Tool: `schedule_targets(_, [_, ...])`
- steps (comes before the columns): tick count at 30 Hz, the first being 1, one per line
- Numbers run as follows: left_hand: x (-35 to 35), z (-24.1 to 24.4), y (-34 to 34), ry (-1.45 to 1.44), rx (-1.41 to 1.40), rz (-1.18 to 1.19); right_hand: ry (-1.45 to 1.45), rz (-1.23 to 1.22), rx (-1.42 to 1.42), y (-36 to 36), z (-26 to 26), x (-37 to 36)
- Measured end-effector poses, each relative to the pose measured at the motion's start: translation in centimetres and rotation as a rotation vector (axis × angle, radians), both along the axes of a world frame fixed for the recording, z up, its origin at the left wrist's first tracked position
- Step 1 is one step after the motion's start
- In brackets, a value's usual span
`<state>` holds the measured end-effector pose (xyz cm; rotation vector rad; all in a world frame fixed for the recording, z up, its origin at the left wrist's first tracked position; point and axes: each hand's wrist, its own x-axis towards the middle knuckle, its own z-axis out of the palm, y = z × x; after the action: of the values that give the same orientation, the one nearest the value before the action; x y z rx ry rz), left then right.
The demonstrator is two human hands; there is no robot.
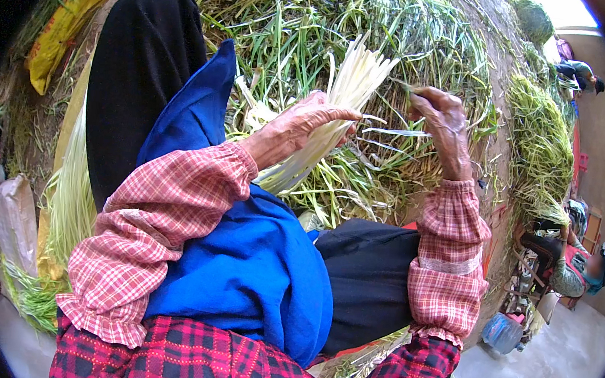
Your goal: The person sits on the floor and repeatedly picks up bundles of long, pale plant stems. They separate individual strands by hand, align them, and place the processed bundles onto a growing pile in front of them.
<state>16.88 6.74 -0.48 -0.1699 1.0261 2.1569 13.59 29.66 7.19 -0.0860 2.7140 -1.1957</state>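
Note:
My left hand [308, 127] is closed around a bundle of pale yellow-white plant stalks [359, 79], whose cut-looking ends fan out above the fist. The bundle slants down towards my lap, over blue cloth [251, 271]. To the right, my right hand [438, 112] is raised, its thumb and fingertips pinched on a thin, dark green plant scrap. A few pale strands [398, 132] stretch between the two hands. Beneath both hands lies a broad heap of green and yellow leaves and stalks [306, 36].
Long pale stalks [73, 194] lie left of my knee, near a yellow sack [63, 35] and a whitish sack [16, 221]. At right, a seated person [573, 272] handles stalks beside a green pile [539, 141]. A blue plastic container [503, 333] is near them; another person [578, 73] is farther back.

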Motion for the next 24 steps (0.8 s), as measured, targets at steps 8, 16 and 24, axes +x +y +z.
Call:
schedule_targets(8, [0.3, 1.2, 0.0, 0.053, -0.034, -0.037, -0.336, 0.004, -0.402, -4.0, -2.2, 1.0])
schedule_targets(16, [0.1, 0.7, -0.2, 0.177, -0.14, -0.129, -0.274, 0.121, -0.221, -3.6, -1.5, 0.7])
schedule_targets(24, [0.2, 1.1, -0.6, 0.229, -0.145, -0.128, -0.162, -0.006, -0.074, -0.9, 0.0, 0.2])
